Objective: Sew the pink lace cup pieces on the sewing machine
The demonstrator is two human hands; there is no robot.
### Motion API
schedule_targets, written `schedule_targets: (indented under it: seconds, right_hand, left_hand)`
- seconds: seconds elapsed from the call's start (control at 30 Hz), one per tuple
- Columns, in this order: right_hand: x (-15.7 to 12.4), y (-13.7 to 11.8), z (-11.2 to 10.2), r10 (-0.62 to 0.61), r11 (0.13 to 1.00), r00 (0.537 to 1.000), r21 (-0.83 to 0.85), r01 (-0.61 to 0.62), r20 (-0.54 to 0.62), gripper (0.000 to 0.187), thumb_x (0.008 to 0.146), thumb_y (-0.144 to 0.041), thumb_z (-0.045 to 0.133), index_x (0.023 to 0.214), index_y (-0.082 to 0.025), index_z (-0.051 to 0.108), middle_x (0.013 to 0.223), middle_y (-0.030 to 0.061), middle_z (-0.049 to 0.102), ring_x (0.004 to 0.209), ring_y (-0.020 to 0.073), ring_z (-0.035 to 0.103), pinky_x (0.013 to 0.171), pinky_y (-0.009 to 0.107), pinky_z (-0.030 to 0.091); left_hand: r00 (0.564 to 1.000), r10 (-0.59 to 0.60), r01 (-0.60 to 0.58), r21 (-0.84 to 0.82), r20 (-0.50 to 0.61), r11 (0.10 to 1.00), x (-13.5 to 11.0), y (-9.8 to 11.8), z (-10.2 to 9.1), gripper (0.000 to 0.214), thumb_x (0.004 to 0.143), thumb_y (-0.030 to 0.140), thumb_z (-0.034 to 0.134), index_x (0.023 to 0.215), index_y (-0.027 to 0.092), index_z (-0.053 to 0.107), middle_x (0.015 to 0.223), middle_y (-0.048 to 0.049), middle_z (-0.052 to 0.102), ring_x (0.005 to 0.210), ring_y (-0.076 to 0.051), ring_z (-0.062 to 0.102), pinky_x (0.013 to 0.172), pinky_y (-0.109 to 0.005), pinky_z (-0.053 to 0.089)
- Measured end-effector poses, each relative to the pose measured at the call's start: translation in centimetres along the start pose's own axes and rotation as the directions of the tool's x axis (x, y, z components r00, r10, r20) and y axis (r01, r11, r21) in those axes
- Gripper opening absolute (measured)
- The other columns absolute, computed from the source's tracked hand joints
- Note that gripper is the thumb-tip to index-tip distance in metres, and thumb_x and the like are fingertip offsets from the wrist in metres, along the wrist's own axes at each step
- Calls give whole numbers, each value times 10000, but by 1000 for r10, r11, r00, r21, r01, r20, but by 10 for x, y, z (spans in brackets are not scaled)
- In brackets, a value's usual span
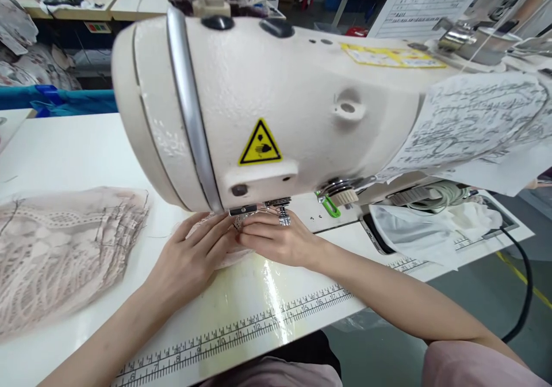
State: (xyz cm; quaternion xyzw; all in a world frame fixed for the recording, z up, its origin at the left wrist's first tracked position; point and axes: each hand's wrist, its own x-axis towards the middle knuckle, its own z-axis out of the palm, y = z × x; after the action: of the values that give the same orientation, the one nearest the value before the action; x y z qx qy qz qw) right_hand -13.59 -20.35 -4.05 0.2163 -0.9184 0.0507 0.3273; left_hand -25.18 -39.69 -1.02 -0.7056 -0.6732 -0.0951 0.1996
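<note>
A piece of pale pink lace fabric (235,257) lies under the head of a white sewing machine (302,105), mostly covered by my hands. My left hand (196,255) rests flat over its left part, fingers stretched toward the needle area. From the right, my right hand (280,240) has its fingers pressed together on the fabric, tips touching my left hand's. The presser foot and needle area (278,206) sits just above my right fingers; the machine head partly hides the stitching spot.
A stack of pink lace pieces (73,249) lies on the left of the white table. A ruler strip (241,332) runs along the front edge. Right of the machine are a green thread snipper (330,206), a phone (375,234), white cloth (405,232) and a coiled cable (440,194).
</note>
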Motion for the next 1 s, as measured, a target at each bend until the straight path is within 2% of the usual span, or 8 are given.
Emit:
schedule_targets:
  seconds: [0.1, 0.3, 0.4, 0.5, 0.8, 1.0]
  right_hand:
    - [0, 0, 1, 1, 1000, 1000, 3, -1, 8, 222, 902, -19, 513, 905, -197, 646, 853, -48, 706, 830, 92, 621, 717, 260, 476]
    - [2, -1, 2, -22, 1000, 1000, 11, 22, 2, 204, 908, -46, 522, 870, -202, 647, 804, -53, 695, 787, 105, 607, 664, 255, 457]
    - [3, -1, 3, -19, 1000, 1000, -19, 19, -20, 194, 908, -49, 527, 873, -200, 643, 776, -58, 678, 772, 97, 591, 588, 252, 406]
    - [3, -1, 2, -25, 999, 999, -23, 24, -27, 194, 898, -32, 528, 877, -191, 638, 766, -58, 666, 767, 88, 581, 582, 243, 403]
    - [3, -1, 2, -8, 1000, 1000, -19, 8, 1, 211, 904, -23, 515, 876, -194, 635, 787, -60, 679, 786, 89, 603, 748, 250, 485]
    - [5, -1, -2, 22, 997, 998, -72, -26, -57, 224, 917, -46, 509, 854, -204, 654, 795, -70, 697, 781, 83, 609, 627, 245, 422]
  left_hand:
    - [998, -34, 35, -18, 57, 999, -4, 0, 7, 397, 946, 180, 434, 1320, 78, 522, 1320, -112, 622, 1200, -246, 587, 1040, -431, 382]
    - [993, -54, 59, -48, 108, 997, -9, -4, 10, 437, 969, 247, 420, 1382, 122, 483, 1339, -107, 605, 1191, -256, 606, 1099, -477, 337]
    - [990, -65, 73, -63, 127, 995, -10, -6, 11, 445, 971, 271, 425, 1392, 140, 483, 1349, -105, 598, 1201, -261, 601, 1113, -486, 320]
    - [991, -68, 77, -76, 115, 994, -11, -7, 12, 453, 964, 297, 453, 1386, 139, 497, 1348, -106, 599, 1202, -264, 600, 1113, -471, 321]
    - [988, -80, 86, -38, 128, 996, -11, -7, 14, 462, 988, 363, 407, 1356, 114, 532, 1323, -128, 616, 1192, -288, 602, 1096, -481, 315]
    - [987, -89, 92, -18, 134, 996, -11, -5, 14, 467, 980, 348, 392, 1366, 117, 518, 1328, -131, 612, 1197, -292, 596, 1100, -494, 305]
